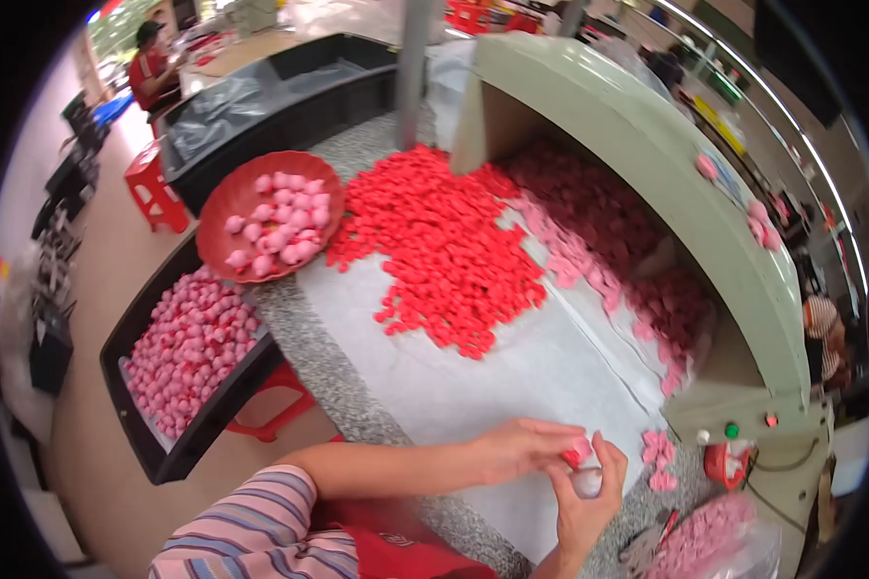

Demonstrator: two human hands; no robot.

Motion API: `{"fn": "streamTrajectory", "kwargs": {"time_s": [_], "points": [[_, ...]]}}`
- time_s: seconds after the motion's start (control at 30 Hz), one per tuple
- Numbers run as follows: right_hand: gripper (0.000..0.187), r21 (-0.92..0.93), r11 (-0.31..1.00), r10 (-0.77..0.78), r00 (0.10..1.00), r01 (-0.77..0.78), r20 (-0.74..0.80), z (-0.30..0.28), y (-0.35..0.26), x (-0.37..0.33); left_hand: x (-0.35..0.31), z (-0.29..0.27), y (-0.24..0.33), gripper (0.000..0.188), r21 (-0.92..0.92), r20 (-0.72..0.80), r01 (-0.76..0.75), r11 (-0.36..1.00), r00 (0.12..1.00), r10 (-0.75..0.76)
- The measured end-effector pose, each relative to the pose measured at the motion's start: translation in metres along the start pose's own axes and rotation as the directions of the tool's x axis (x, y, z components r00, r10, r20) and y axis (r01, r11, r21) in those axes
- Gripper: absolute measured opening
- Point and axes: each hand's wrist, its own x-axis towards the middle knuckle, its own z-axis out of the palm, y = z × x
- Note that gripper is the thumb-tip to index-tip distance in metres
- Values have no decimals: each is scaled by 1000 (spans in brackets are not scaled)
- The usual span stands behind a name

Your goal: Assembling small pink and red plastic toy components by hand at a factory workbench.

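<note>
Over the white sheet (410, 386) my two hands meet at the near right. My left hand (521, 449) pinches a small red-and-pink piece (577, 452) at its fingertips. My right hand (589, 507) has thumb and forefinger curled round a whitish rounded piece (586, 481), right below the red-and-pink one. Whether the two pieces touch I cannot tell. Beyond my hands spreads a heap of small red pieces (454, 251). A few pink flower-shaped pieces (658, 447) lie just right of my right hand.
A pale green machine housing (589, 82) arches over pink pieces (589, 265) on the right. At left, a red bowl (224, 193) and a black tray (154, 465) hold pink balls. A bag of pink pieces (710, 536) lies near right. A person (150, 72) sits far left.
</note>
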Motion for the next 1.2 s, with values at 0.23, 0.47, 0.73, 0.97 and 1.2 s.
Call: {"fn": "streamTrajectory", "kwargs": {"time_s": [0.23, 0.47, 0.73, 0.97, 1.2], "points": [[47, 372, 908, 184, 981, -191, 55, -27, 30, -4, -6, -3, 14, 39, -180, -33, 47, 982, 998, -54], [30, 217, 976, 32, 959, 31, -281, -29, 6, -26, -9, 4, 8, 38, -195, -35, 79, 978, 996, -87], [31, -98, 942, -334, 927, 321, -171, -21, -1, -27, -13, 9, 10, 36, -151, -64, 98, 984, 992, -108], [31, -110, 937, -345, 926, 331, -151, -22, -2, -24, -12, 11, 11, 35, -140, -72, 89, 986, 992, -100], [31, -111, 937, -345, 927, 331, -146, -21, -1, -23, -13, 9, 10, 34, -141, -70, 93, 986, 992, -104]]}}
